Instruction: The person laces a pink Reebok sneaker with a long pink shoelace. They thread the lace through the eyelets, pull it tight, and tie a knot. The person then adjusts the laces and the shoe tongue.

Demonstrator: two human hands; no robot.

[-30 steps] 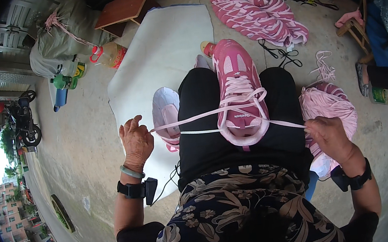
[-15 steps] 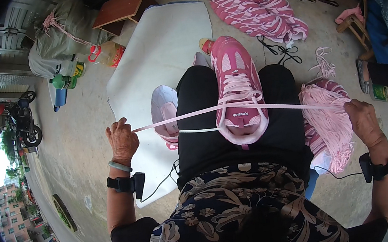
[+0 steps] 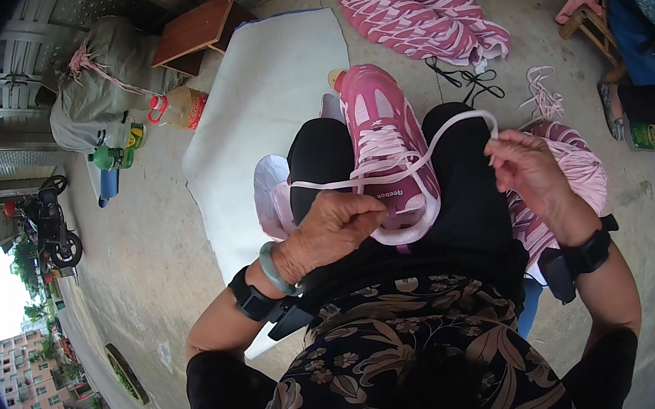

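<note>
A pink sneaker (image 3: 384,135) rests between my knees, toe pointing away, with pale pink lacing across its tongue. One long end of the shoelace (image 3: 461,117) arcs from the sneaker over my right thigh into my right hand (image 3: 528,170), which pinches it between thumb and fingers. The other side of the lace lies slack toward my left knee. Low over the near left side of the shoe opening is my left hand (image 3: 335,228), its fingertips drawn together. Whatever those fingers hold, if anything, is hidden. Another pink shoe (image 3: 273,199) is partly visible beside my left thigh.
A white sheet (image 3: 262,81) covers the floor ahead and left. Bundles of pink-and-white shoe pieces (image 3: 426,13) lie ahead, and a pink lace pile (image 3: 576,172) is at my right. A low wooden table (image 3: 193,33), bottles (image 3: 178,108) and a seated person's leg (image 3: 650,108) surround me.
Both hands have come inward from wide apart. The lace, stretched straight across the shoe before, now hangs in a slack curve. My left hand has moved right to the shoe opening.
</note>
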